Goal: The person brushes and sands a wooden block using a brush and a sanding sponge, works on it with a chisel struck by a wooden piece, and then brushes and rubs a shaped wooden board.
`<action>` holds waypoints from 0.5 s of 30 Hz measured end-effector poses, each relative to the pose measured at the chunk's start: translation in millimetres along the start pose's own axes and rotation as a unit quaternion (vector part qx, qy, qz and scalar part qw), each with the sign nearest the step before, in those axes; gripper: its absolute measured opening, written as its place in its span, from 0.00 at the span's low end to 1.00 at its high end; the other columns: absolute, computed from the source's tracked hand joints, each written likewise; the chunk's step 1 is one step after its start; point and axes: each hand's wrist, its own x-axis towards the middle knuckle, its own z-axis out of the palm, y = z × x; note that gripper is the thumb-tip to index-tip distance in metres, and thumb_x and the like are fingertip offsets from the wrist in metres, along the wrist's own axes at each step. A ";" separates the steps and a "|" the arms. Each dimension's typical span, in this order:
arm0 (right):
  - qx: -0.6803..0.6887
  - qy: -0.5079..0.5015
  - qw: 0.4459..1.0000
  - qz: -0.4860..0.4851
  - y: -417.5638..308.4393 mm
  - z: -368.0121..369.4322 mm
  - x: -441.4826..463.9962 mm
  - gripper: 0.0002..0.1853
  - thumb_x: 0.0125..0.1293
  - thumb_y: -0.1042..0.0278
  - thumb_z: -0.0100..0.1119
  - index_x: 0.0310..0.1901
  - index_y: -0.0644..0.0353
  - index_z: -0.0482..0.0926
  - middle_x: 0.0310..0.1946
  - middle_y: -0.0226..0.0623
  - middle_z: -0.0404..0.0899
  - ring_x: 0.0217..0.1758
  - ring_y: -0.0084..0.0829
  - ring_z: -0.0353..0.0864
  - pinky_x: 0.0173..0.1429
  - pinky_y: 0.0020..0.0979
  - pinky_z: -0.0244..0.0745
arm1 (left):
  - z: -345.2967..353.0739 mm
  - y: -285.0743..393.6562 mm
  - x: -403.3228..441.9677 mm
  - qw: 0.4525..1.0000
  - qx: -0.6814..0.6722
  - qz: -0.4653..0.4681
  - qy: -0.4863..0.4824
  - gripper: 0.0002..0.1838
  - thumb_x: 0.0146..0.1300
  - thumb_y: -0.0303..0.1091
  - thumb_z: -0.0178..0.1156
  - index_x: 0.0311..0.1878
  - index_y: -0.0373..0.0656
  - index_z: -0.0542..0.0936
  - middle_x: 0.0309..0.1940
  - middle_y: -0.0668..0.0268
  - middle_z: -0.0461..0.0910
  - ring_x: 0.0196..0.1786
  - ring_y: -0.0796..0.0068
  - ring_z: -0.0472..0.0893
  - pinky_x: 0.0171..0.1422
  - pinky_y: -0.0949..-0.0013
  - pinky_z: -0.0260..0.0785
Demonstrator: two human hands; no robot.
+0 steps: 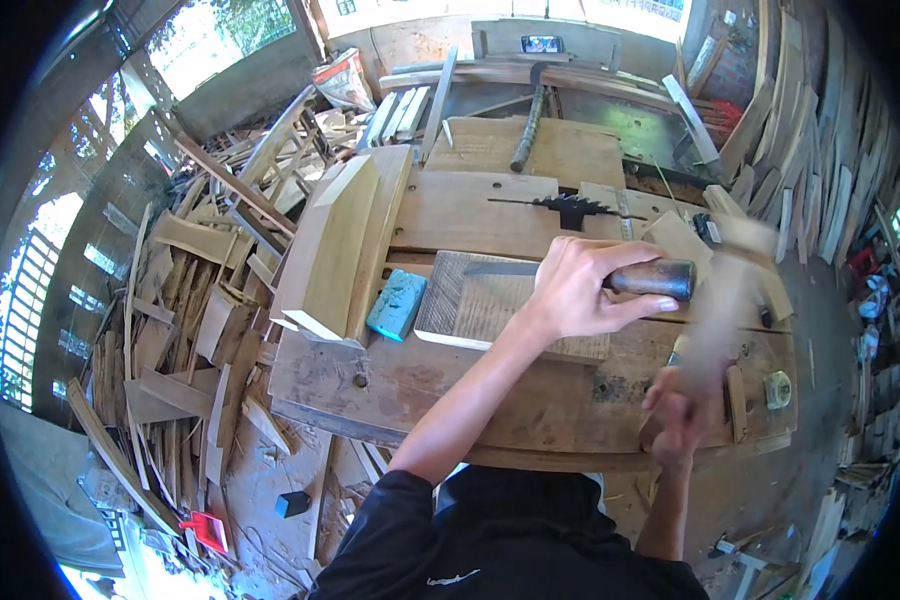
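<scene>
My left hand point(582, 285) is closed around the dark wooden handle point(660, 280) of a chisel. The chisel's blade point(500, 268) points left, over a rectangular wood block point(470, 310) with dark grain on the bench. To the right, my right hand point(678, 410) is closed on a wooden mallet point(725, 290), which is raised and smeared by motion. Its head appears near the upper right, level with the chisel handle. Left of the wood block lies a blue block point(397, 303), beside a pale angled timber piece point(338, 245).
A dark toothed saw blade point(573, 208) shows at the middle of the workbench point(410, 385). Behind it lies a dark ridged bar point(528, 135). A small glass jar point(777, 390) stands at the bench's right end. Scrap wood point(185, 340) is heaped at left; planks point(820, 150) lean at right.
</scene>
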 end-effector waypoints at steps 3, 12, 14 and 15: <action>0.030 -0.019 0.997 0.072 -12.7 -4.8 2.9 0.38 0.85 0.51 0.51 0.86 0.59 0.50 0.42 0.44 0.79 0.32 0.28 0.75 0.37 0.31 0.76 | 0.6 -3.4 -6.1 1.000 0.009 0.015 0.013 0.29 0.53 0.53 0.84 0.52 0.44 0.91 0.39 0.59 0.93 0.37 0.61 0.93 0.42 0.63 0.85; 0.144 0.168 0.975 -0.004 -3.7 -40.2 -7.9 0.39 0.81 0.35 0.51 0.76 0.63 0.61 0.47 0.44 0.74 0.38 0.31 0.76 0.38 0.32 0.74 | 35.2 52.5 -7.7 0.997 -0.070 -0.010 -0.009 0.27 0.56 0.52 0.82 0.54 0.47 0.89 0.36 0.62 0.91 0.35 0.61 0.91 0.37 0.64 0.82; 0.157 0.175 0.972 0.000 -2.4 -55.4 -11.2 0.39 0.80 0.31 0.49 0.72 0.63 0.64 0.45 0.43 0.73 0.37 0.30 0.77 0.38 0.31 0.74 | 35.2 52.2 -5.3 0.998 -0.064 -0.012 -0.013 0.27 0.57 0.53 0.81 0.54 0.47 0.89 0.36 0.63 0.91 0.34 0.61 0.91 0.37 0.64 0.81; 0.153 0.172 0.973 -0.023 -3.3 -57.8 -8.9 0.39 0.81 0.32 0.49 0.71 0.64 0.64 0.45 0.42 0.72 0.37 0.30 0.76 0.38 0.31 0.73 | 36.8 51.3 -3.9 0.998 -0.064 -0.012 -0.003 0.27 0.57 0.53 0.81 0.54 0.46 0.89 0.35 0.63 0.91 0.34 0.62 0.91 0.37 0.64 0.81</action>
